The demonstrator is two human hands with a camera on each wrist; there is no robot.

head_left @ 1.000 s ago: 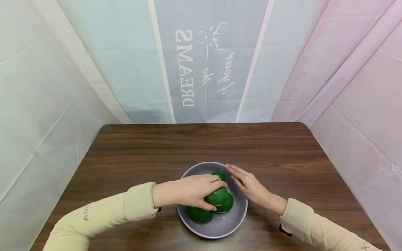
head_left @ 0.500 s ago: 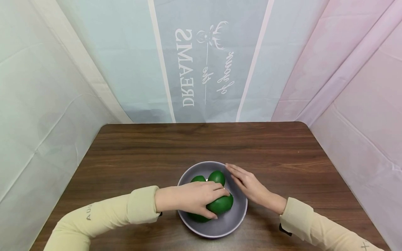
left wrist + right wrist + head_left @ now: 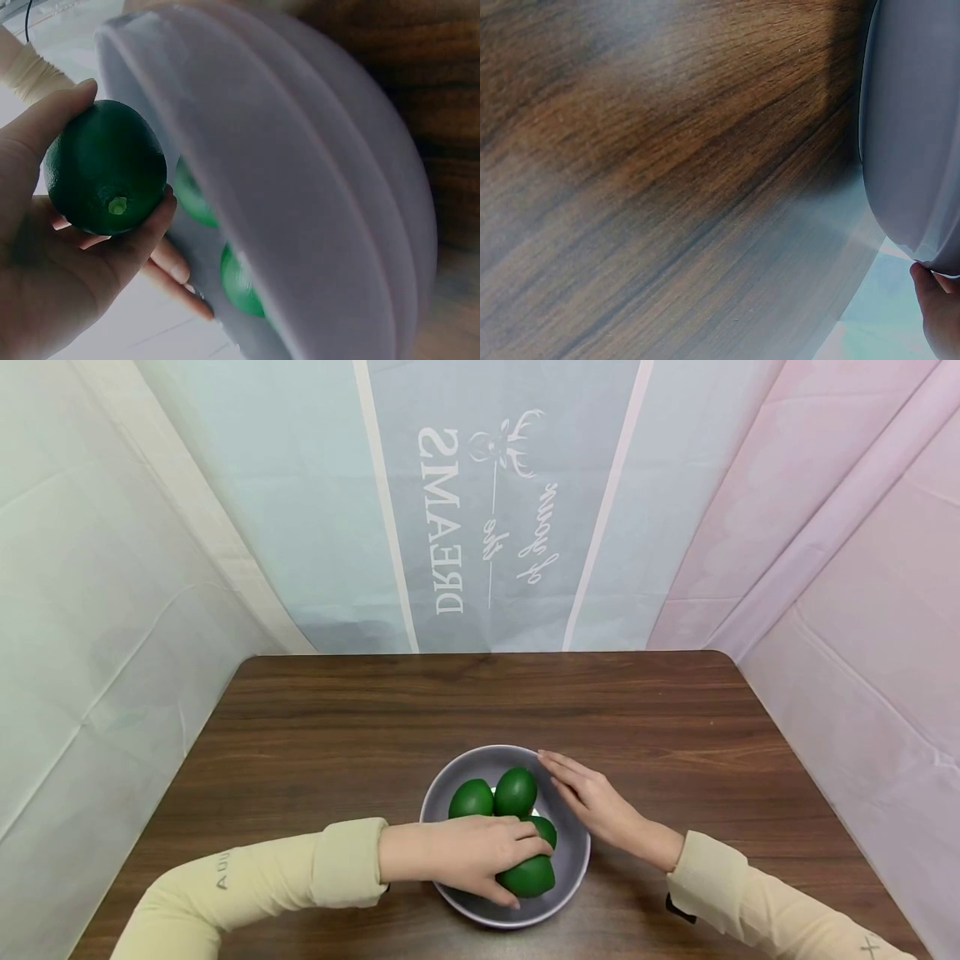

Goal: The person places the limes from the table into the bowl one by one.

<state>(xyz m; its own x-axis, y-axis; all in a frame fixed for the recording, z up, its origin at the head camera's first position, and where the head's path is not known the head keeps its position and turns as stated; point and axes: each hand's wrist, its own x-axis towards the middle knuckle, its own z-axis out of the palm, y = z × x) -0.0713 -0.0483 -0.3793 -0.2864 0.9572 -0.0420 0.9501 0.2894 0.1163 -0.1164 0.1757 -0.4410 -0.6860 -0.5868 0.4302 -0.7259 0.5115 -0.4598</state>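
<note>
My left hand [image 3: 483,856] is inside a grey bowl [image 3: 437,781] and grips a dark green, egg-shaped fruit [image 3: 528,877], like an avocado or a lime. In the left wrist view, thumb and fingers curl round this fruit [image 3: 109,169], its pale stem end showing. Three more such fruits lie in the bowl: one at the back left [image 3: 472,799], one at the back right [image 3: 516,792], and one partly hidden by my fingers [image 3: 544,832]. My right hand [image 3: 600,806], fingers straight, rests against the bowl's right rim. Fingertips [image 3: 924,281] touch the rim in the right wrist view.
The bowl stands near the front of a dark wooden table [image 3: 360,710]. Pale fabric walls enclose the left [image 3: 112,610] and right sides, and a printed blue curtain [image 3: 502,527] hangs behind the table. Small white patches show between the fruits.
My left hand has moved toward the front of the bowl with a fruit in its grip, uncovering the fruits at the back. The right hand has stayed at the rim.
</note>
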